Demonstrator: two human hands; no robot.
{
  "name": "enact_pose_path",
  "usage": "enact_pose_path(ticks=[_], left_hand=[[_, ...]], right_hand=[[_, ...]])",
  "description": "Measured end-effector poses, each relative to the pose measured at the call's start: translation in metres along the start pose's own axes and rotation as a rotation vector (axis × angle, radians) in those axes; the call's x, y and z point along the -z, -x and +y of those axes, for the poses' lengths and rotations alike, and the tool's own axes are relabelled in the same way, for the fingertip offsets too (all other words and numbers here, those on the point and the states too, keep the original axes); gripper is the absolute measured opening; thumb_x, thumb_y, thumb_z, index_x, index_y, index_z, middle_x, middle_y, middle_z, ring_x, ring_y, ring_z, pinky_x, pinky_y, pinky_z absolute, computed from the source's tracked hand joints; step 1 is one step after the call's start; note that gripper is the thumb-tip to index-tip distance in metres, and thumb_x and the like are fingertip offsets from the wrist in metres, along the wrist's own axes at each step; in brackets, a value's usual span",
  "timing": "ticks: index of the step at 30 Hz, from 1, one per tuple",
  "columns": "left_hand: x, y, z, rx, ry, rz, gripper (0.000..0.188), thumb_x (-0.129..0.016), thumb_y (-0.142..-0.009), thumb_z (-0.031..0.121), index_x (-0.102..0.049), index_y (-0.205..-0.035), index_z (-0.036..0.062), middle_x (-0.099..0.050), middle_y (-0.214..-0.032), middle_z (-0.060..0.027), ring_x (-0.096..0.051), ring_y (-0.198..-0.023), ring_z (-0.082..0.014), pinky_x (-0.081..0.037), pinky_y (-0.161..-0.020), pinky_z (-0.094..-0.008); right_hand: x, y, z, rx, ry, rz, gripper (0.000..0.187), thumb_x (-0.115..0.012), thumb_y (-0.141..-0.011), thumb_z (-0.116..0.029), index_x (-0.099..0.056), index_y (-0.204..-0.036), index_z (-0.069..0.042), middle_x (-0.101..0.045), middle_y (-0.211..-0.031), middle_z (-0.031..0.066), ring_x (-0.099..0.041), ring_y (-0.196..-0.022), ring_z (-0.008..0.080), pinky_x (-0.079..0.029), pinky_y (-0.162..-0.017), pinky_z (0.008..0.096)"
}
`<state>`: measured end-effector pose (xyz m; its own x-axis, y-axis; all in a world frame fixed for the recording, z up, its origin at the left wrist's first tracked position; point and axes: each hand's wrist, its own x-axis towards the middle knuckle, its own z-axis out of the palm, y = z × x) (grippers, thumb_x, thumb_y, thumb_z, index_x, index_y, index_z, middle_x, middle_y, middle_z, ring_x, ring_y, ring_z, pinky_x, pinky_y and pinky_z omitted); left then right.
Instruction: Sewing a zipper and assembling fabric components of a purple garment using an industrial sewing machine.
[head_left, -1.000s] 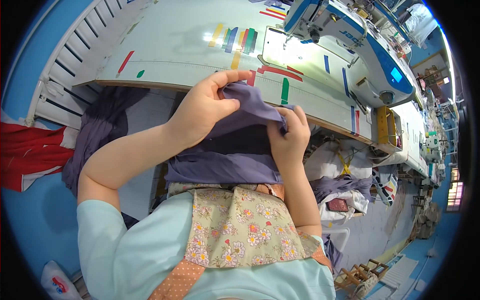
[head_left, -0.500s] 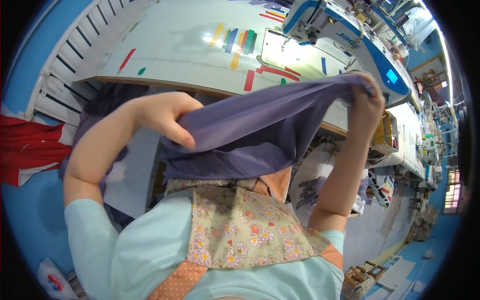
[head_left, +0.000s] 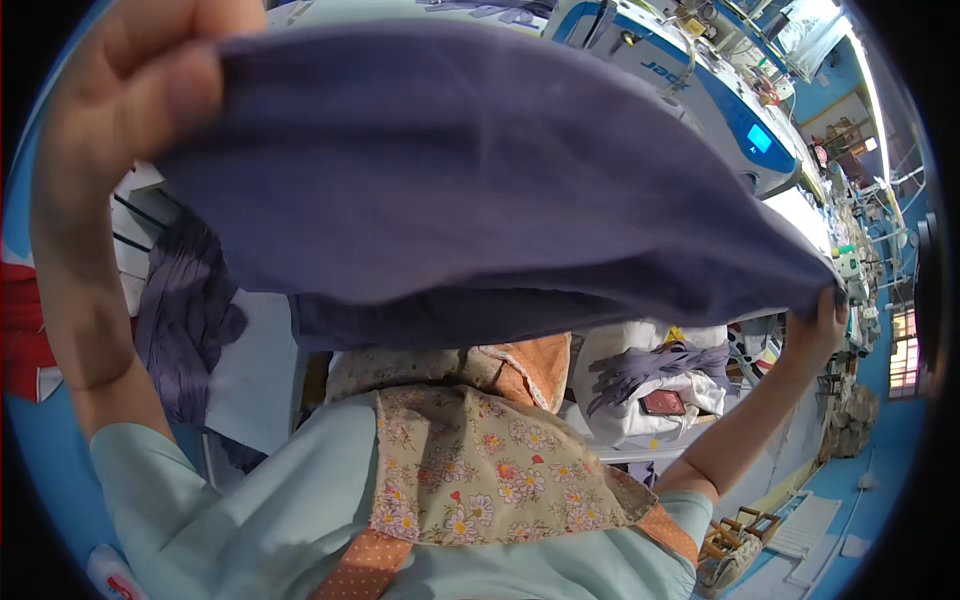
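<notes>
A piece of dark purple cloth point(head_left: 470, 170) stretches between my two raised hands, its lower part sagging in front of my flowered apron. At the upper left, my left hand point(head_left: 150, 90) is closed on one end, thumb pressed against the fabric. The opposite end is pinched in my right hand point(head_left: 820, 325), out at the right and lower down. The cloth hides most of the white work table and the needle area of the blue and white sewing machine point(head_left: 690, 90) behind it.
More purple cloth point(head_left: 185, 320) hangs at the left, near a red and white garment point(head_left: 25, 340). To the right of my lap, bundled purple strips point(head_left: 655, 375) lie on white fabric point(head_left: 605, 410). Wooden stool legs point(head_left: 735, 535) show at the lower right.
Both hands have moved apart, the left one up and leftward, the right one out to the right and down. The cloth is now spread wide and raised nearer.
</notes>
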<state>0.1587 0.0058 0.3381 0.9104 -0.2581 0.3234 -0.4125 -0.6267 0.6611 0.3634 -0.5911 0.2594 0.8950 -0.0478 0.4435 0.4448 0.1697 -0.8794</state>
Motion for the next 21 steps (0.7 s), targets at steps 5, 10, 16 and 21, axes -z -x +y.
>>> enact_pose_path(ticks=[5, 10, 16, 21], left_hand=[[-0.035, -0.027, -0.043, 0.454, 0.003, -0.325, 0.016, -0.072, -0.076, 0.013, -0.063, -0.084, 0.0025, -0.059, -0.076, 0.0008, -0.054, -0.077, -0.0074, -0.042, -0.069, -0.0224], [-0.007, -0.011, -0.161, 0.614, 0.030, -0.052, 0.015, -0.069, -0.082, 0.015, -0.064, -0.081, 0.0008, -0.059, -0.074, 0.0019, -0.054, -0.075, -0.0072, -0.043, -0.068, -0.0250], [-0.018, -0.045, -0.281, 0.582, -0.583, 0.270, 0.021, -0.068, -0.085, 0.026, -0.067, -0.085, 0.0053, -0.066, -0.085, -0.0165, -0.063, -0.078, -0.0305, -0.047, -0.069, -0.0384], [-0.060, -0.069, -0.346, 0.716, -0.916, 0.335, 0.012, -0.063, -0.084, 0.017, -0.067, -0.090, 0.0069, -0.066, -0.094, -0.0138, -0.063, -0.091, -0.0332, -0.050, -0.078, -0.0469]], right_hand=[[-0.088, 0.041, 0.045, -0.201, 0.791, -0.616, 0.010, -0.056, -0.078, 0.000, -0.065, -0.084, 0.000, -0.063, -0.083, 0.0003, -0.056, -0.076, 0.0113, -0.045, -0.069, 0.0256], [-0.160, 0.045, 0.144, -0.338, 0.649, -0.719, 0.028, -0.073, -0.082, -0.020, -0.063, -0.078, 0.006, -0.056, -0.063, 0.0065, -0.048, -0.060, 0.0104, -0.042, -0.056, 0.0300], [-0.247, 0.002, 0.197, -0.397, 0.669, -0.612, 0.032, -0.079, -0.078, -0.024, -0.068, -0.076, 0.006, -0.062, -0.061, 0.0048, -0.052, -0.058, 0.0086, -0.043, -0.055, 0.0302], [-0.281, -0.025, 0.232, -0.137, 1.004, -0.698, 0.044, -0.076, -0.076, -0.043, -0.072, -0.076, 0.001, -0.067, -0.070, 0.0165, -0.063, -0.065, 0.0346, -0.048, -0.062, 0.0411]])
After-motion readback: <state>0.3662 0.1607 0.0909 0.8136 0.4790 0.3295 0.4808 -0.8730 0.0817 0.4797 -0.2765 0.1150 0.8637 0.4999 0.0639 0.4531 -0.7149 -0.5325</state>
